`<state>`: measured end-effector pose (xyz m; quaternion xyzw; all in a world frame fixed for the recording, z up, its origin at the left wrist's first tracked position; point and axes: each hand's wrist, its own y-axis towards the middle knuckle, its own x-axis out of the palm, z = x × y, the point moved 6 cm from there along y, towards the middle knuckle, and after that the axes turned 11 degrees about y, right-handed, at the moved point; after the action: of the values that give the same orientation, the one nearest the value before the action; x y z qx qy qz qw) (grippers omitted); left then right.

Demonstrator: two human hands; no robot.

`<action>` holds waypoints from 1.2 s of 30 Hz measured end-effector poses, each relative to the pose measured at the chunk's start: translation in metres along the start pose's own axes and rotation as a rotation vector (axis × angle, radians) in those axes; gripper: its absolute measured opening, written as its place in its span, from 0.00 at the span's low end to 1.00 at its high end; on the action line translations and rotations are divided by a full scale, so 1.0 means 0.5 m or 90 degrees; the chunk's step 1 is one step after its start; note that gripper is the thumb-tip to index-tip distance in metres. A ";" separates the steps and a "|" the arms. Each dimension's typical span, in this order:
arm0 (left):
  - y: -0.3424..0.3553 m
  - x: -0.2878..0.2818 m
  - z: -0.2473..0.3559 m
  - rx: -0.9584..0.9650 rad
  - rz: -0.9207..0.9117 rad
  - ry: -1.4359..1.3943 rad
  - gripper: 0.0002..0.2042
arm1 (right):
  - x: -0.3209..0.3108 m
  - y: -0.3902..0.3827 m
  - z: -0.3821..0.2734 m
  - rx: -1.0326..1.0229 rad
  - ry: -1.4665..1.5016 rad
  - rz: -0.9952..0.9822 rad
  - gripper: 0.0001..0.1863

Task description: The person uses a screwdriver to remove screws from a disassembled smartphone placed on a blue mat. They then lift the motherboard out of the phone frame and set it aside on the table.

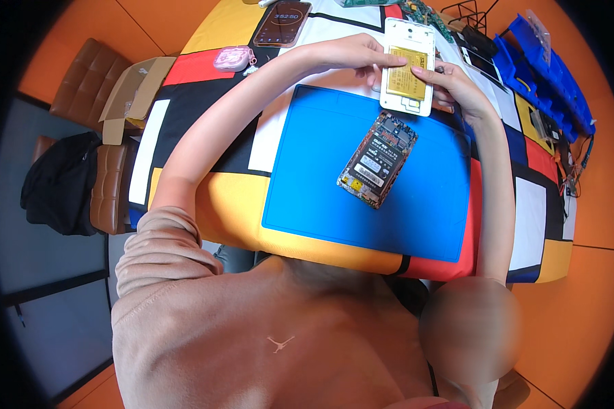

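Note:
Both my hands hold a white smartphone with its back cover off, over the far edge of a blue work mat. A yellow battery shows in its middle. My left hand grips the left edge, thumb lying on the battery. From the right, my right hand holds the other edge, its thumb also on the battery and its fingers curled behind. Below it on the mat lies a second opened phone, tilted, with a black battery and bare circuit board.
Toward the far left are a phone with a lit timer screen and a pink earphone case. Blue parts bins line the far right, near a dark phone and green circuit boards. A cardboard box sits on a brown chair at left.

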<state>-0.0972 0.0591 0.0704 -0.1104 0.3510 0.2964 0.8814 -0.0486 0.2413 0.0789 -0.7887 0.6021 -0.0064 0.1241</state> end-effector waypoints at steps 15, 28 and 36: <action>0.011 -0.011 -0.156 -0.092 0.261 -0.498 0.24 | -0.004 0.015 0.030 -0.023 0.044 0.006 0.16; 0.015 -0.005 -0.156 -0.033 0.271 -0.390 0.19 | -0.023 0.032 0.063 0.000 0.075 0.032 0.16; 0.008 -0.012 -0.174 -0.083 0.367 -0.226 0.21 | 0.025 -0.027 0.040 -0.036 -0.163 0.040 0.15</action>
<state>-0.1512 0.0245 0.0109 -0.0096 0.1888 0.5696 0.7999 -0.0290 0.2364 0.0603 -0.7672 0.6056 0.1152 0.1774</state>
